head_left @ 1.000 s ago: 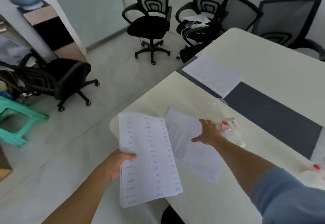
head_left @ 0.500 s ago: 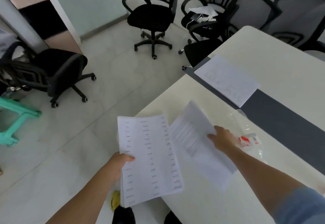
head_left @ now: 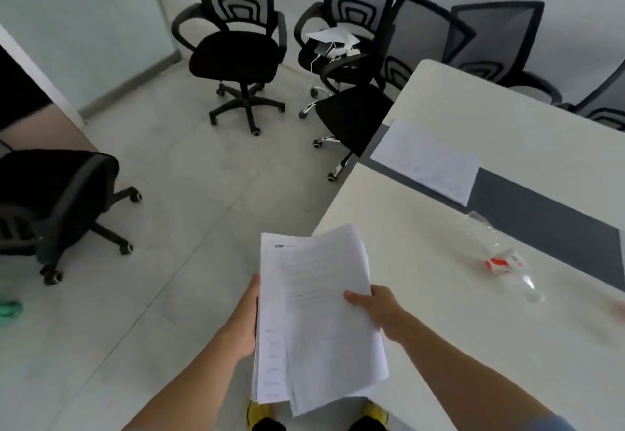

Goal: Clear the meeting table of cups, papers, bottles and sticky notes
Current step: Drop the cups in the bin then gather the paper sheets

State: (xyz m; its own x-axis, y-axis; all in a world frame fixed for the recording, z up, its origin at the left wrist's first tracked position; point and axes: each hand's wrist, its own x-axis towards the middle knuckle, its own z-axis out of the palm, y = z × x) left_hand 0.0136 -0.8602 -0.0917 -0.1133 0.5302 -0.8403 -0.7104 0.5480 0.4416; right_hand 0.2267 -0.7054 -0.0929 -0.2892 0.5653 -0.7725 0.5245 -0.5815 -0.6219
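Both hands hold a stack of printed white papers (head_left: pixel 318 322) in front of me, off the near corner of the cream meeting table (head_left: pixel 456 295). My left hand (head_left: pixel 245 322) grips the stack's left edge; my right hand (head_left: pixel 378 309) pinches the top sheet at its right edge. On the table to the right lies a clear plastic bottle (head_left: pixel 500 254) with a red and white label, on its side. Farther back, another white sheet (head_left: pixel 426 160) rests across the table's dark grey strip (head_left: pixel 548 224).
Black mesh office chairs stand around: one at the left (head_left: pixel 57 200), one at the back (head_left: pixel 236 55), one with papers and cables on its seat (head_left: pixel 338 45), one tucked at the table's end (head_left: pixel 358 116). Tiled floor lies open at the centre left.
My right hand lifted the sheet off the table and brought it left onto the stack in my left hand. The view shifted left and down.
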